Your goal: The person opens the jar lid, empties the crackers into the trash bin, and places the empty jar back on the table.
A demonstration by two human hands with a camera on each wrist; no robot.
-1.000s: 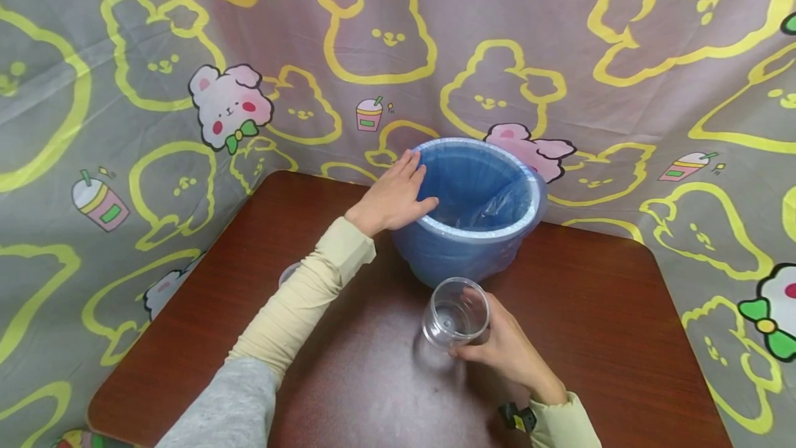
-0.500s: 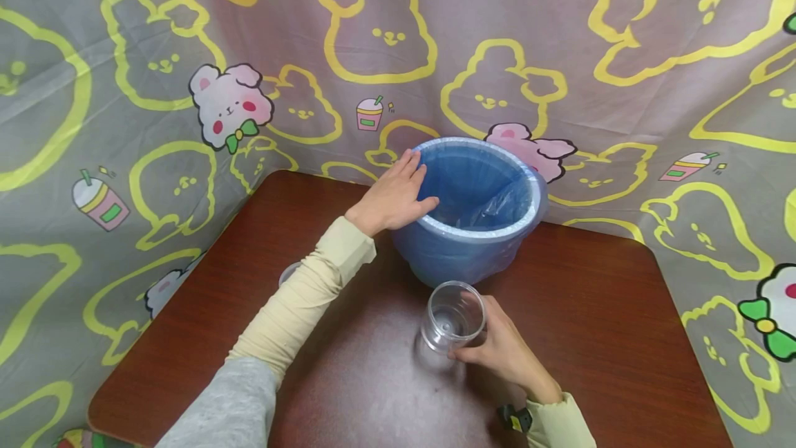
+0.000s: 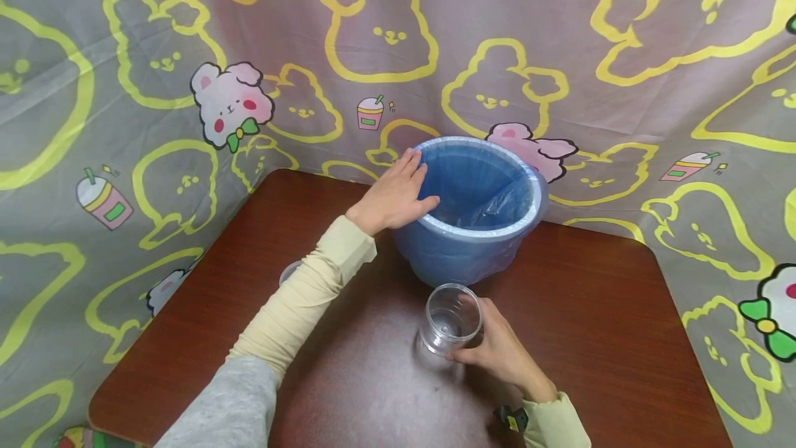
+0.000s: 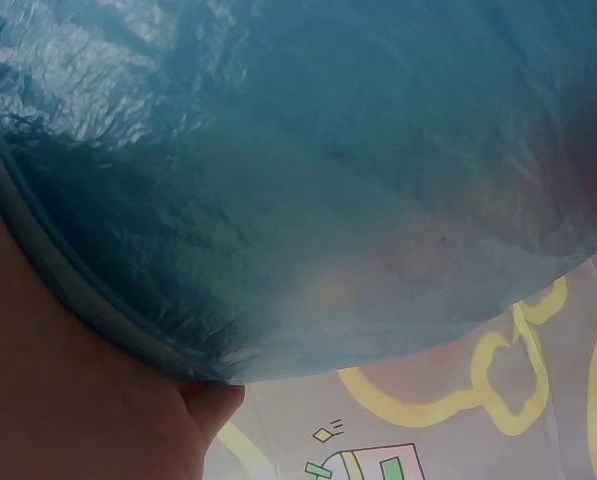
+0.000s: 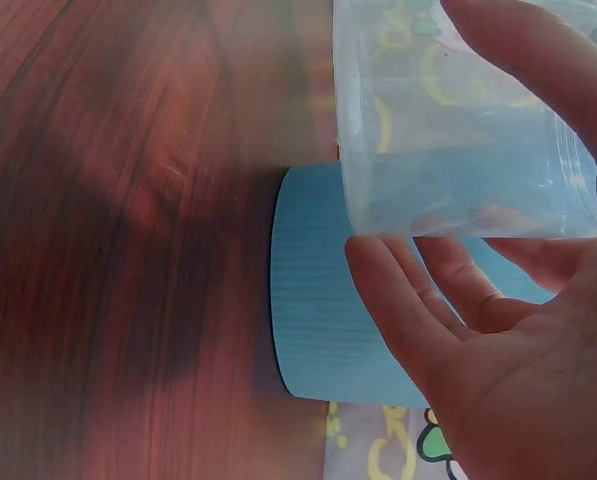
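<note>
A blue bin (image 3: 463, 261) with a thin clear plastic liner (image 3: 500, 202) stands upright at the back middle of the table. My left hand (image 3: 393, 192) rests on the bin's left rim, fingers fairly straight and thumb over the edge; the left wrist view shows little of this hand below the bin's blue side (image 4: 298, 200). In front of the bin, my right hand (image 3: 497, 341) holds a clear plastic cup (image 3: 454, 320) by its right side, mouth up, between thumb and fingers. It holds no visible contents. In the right wrist view the cup's base appears slightly above the table.
A small clear round item (image 3: 289, 272) lies on the brown table (image 3: 597, 310), partly hidden behind my left forearm. A patterned cloth (image 3: 385, 33) hangs close behind the bin and along both sides of the table.
My right hand has moved slightly to the left and down in the head view, carrying the clear plastic cup toward the table. The left hand and the bin have stayed in place.
</note>
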